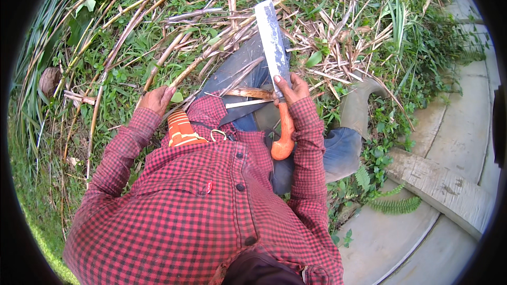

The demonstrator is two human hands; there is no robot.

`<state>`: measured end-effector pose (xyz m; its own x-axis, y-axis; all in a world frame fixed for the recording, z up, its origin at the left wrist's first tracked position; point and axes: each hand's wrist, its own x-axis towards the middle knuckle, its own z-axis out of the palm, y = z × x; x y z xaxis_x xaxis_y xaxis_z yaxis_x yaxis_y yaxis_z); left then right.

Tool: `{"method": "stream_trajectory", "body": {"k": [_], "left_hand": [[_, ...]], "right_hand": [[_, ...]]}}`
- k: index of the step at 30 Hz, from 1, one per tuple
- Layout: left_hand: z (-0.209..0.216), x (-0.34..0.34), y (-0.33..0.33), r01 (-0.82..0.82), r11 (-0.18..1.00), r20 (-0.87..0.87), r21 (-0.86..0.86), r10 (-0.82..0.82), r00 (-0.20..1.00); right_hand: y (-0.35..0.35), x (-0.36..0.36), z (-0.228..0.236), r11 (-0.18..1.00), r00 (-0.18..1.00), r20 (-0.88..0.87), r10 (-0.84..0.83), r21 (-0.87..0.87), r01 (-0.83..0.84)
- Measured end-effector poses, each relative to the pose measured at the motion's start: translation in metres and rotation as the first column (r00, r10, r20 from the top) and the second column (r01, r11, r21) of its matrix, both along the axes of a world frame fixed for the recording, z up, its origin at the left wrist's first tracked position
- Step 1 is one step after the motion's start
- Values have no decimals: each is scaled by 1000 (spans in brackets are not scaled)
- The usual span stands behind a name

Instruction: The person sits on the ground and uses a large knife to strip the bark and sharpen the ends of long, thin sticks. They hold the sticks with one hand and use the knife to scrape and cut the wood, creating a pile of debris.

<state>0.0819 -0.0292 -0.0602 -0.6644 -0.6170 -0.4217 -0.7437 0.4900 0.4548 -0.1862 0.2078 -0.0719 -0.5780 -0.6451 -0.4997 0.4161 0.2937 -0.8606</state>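
A machete [272, 42] with a worn, pale-patched blade points up and away from me, its curved orange handle [283, 137] toward my body. My right hand [293, 89] is closed around it where blade meets handle, thumb lying on the blade. A short brown piece of stalk [248, 93] and a pale strip [247, 104] reach that hand's fingers from the left; whether they are gripped is hidden. On the left, my left hand [156, 100] is closed with fingertips pinched at the lower end of a long dry stalk [198, 62]. A small green leaf [177, 97] is beside it.
My legs in blue trousers [338, 153] and a muddy boot [355, 106] lie on the grass. Dry cut stalks [338, 37] litter the ground ahead. A brown husk-like lump [50, 81] sits at far left. On the right are grey sheets [459, 121] and a wooden plank [438, 187].
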Motion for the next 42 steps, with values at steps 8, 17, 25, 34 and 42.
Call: {"method": "stream_trajectory", "body": {"k": [8, 17, 25, 34, 42], "left_hand": [[-4, -87, 35, 33, 974, 0, -226, -34, 999], [-7, -86, 43, 26, 969, -37, -247, -36, 999], [-13, -80, 40, -4, 1000, -32, -24, 3, 999], [-4, -76, 30, 41, 987, -191, 154, -11, 981], [-12, -58, 8, -28, 866, -207, 499, 150, 967]], "right_hand": [[-39, -25, 7, 985, 992, -114, -55, 157, 72], [-20, -19, 24, 979, 986, -123, 111, 182, -88], [-17, -4, 1, 907, 928, -121, 353, 288, -307], [-20, -141, 17, 961, 966, -207, -154, 196, 195], [-34, -63, -15, 946, 901, -288, 325, 102, -308]]}}
